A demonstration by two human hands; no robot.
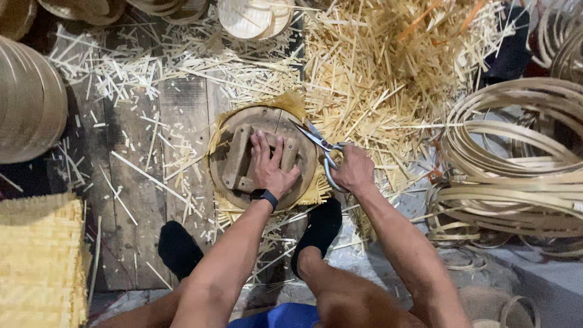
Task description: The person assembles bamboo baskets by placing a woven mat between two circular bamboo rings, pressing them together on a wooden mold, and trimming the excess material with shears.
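My left hand (270, 167) presses flat on a round wooden disc (234, 124) with crossed wooden bars, which lies on a woven bamboo mat whose frayed edge (288, 100) sticks out around it. My right hand (352, 170) grips steel scissors (319, 146) by the handles, blades apart, pointing up-left along the disc's right rim. A black watch sits on my left wrist. Both feet in black socks (319, 228) rest just below the disc.
Cut bamboo slivers (376, 67) pile thickly at the top right and scatter over the plank floor. Coiled bamboo hoops (516, 164) stack at the right. Woven mats (39, 261) lie at the lower left, and round woven pieces (27, 103) stand at the left and top.
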